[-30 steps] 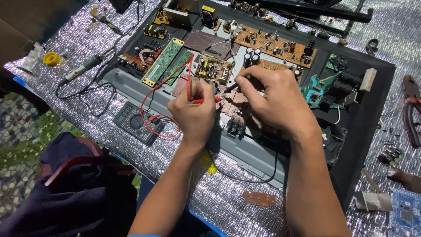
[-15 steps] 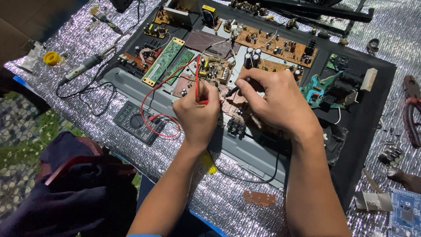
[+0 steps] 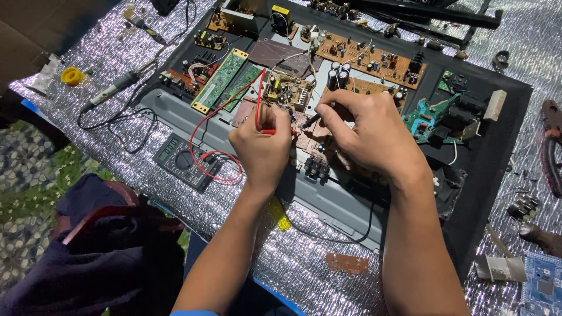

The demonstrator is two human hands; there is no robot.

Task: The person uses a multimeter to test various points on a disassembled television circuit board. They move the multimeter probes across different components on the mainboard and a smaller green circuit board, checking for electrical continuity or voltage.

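My left hand [image 3: 263, 146] grips a red test probe [image 3: 275, 132], its red lead [image 3: 202, 123] looping down to a dark multimeter [image 3: 184, 161] on the grey panel. My right hand [image 3: 366, 131] pinches a black test probe [image 3: 313, 120] with the tip pointing down and left. Both tips meet over a small brown circuit board [image 3: 307, 139] between my hands, on the opened chassis [image 3: 328, 193]. Where the tips touch is hidden by my fingers.
Several circuit boards lie behind: a green strip [image 3: 219, 79], an orange board [image 3: 374, 58], a teal board [image 3: 430, 117]. A soldering iron [image 3: 111, 90] and yellow roll [image 3: 72, 75] sit left on the silver foil mat [image 3: 293, 257]. Pliers [image 3: 550, 146] lie far right, a dark bag [image 3: 99, 246] lower left.
The red probe and its lead have swung a little rightward in my left hand. My right hand has stayed over the same board, with fingers slightly shifted on the black probe.
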